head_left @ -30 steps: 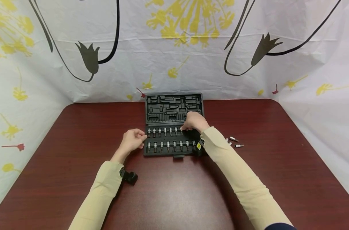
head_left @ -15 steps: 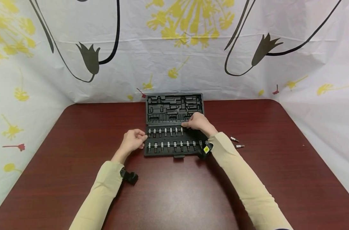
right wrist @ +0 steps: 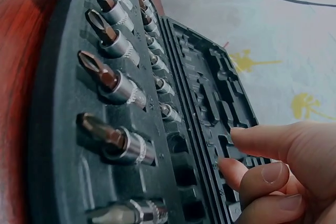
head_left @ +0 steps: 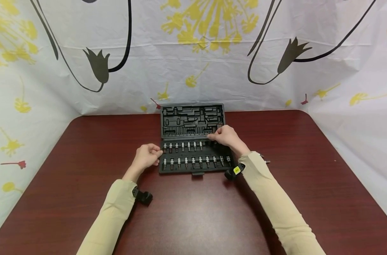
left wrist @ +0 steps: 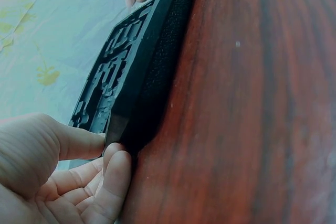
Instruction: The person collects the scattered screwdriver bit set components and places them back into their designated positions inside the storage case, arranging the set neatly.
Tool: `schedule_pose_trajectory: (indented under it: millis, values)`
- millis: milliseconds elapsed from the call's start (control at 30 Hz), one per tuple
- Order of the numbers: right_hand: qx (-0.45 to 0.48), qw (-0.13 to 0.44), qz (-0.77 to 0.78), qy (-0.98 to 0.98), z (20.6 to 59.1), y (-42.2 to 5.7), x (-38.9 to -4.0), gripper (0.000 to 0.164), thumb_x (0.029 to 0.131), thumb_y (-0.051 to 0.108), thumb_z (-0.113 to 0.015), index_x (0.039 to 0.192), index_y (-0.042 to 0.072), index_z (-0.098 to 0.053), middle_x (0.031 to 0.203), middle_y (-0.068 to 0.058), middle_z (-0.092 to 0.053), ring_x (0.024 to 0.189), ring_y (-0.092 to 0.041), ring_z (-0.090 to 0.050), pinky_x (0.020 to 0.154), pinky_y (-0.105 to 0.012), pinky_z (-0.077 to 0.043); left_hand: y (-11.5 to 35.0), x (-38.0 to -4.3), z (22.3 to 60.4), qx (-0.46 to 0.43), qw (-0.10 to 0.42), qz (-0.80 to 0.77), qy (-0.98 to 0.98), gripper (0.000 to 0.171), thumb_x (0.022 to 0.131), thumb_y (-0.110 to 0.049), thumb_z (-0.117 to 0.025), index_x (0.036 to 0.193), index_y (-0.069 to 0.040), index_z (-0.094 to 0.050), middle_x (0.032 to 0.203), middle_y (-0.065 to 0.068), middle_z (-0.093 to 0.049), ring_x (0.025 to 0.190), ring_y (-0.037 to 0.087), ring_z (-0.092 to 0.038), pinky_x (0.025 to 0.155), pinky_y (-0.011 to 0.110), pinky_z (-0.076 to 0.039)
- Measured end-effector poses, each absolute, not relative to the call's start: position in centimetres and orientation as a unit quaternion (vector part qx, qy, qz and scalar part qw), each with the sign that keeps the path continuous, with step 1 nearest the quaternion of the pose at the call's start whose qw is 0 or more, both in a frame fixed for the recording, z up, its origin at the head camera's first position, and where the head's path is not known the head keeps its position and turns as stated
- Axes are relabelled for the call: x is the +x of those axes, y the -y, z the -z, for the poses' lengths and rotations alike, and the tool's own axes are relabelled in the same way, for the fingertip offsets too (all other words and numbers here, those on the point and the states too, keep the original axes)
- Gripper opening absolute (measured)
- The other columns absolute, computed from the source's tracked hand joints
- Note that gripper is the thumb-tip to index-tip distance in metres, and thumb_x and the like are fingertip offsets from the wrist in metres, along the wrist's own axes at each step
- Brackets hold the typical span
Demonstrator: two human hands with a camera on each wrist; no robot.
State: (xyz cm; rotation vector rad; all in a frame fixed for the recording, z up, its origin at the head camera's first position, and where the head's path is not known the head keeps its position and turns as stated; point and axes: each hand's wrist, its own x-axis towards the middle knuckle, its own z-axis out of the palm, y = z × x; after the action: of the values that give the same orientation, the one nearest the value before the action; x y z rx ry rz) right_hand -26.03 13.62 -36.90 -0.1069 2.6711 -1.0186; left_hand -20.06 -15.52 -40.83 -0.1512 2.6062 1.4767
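Note:
An opened black plastic socket case [head_left: 193,153] lies at the table's far side, its moulded lid [head_left: 193,122] folded back. Two rows of silver bit sockets [right wrist: 126,90] sit in its slots; at the right end of the upper row, slots [right wrist: 186,171] stand bare. My left hand [head_left: 148,154] pinches the case's left edge between thumb and fingers, as the left wrist view shows up close. Over the right part of the case, near the hinge, hovers my right hand [head_left: 226,136], thumb and forefinger apart with nothing between them.
Dark red wooden table [head_left: 193,212] underneath. To the right of the case, a loose bit socket [head_left: 268,162] peeks out from behind the right sleeve [head_left: 263,177]. A white patterned cloth [head_left: 212,85] hangs behind the table's far edge.
My right hand has left the last bit socket in the upper row and shifted right along the case. That socket stays in its slot. My left hand keeps its place on the edge.

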Motion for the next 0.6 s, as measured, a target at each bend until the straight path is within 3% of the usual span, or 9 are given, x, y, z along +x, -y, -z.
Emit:
schedule_pose_trajectory:
  millis: [300,600]
  values:
    - [-0.039,0.135,0.344,-0.928,37.2,-14.2,-25.5,0.046,0.091,0.033,-0.061,0.054,0.013,-0.045,0.046,0.006,-0.031,0.043,-0.010,-0.025,0.048,-0.025,-0.029,15.6,-20.1,40.9,-0.051,0.069,-0.490,-0.867,0.017,0.090,-0.008,-0.062,0.100,0.006,-0.062,0.076,0.013,-0.066,0.050,0.010,-0.058,0.050,0.026,-0.054]
    - [-0.039,0.111,0.342,-0.932,37.4,-15.2,-25.0,0.038,0.090,0.033,-0.063,0.063,0.005,-0.060,0.051,0.007,-0.041,0.051,-0.011,-0.034,0.053,-0.025,-0.034,15.6,-20.2,41.2,-0.046,0.065,-0.492,-0.867,0.016,0.089,-0.008,-0.062,0.098,0.005,-0.062,0.074,0.013,-0.065,0.049,0.009,-0.058,0.048,0.026,-0.054]
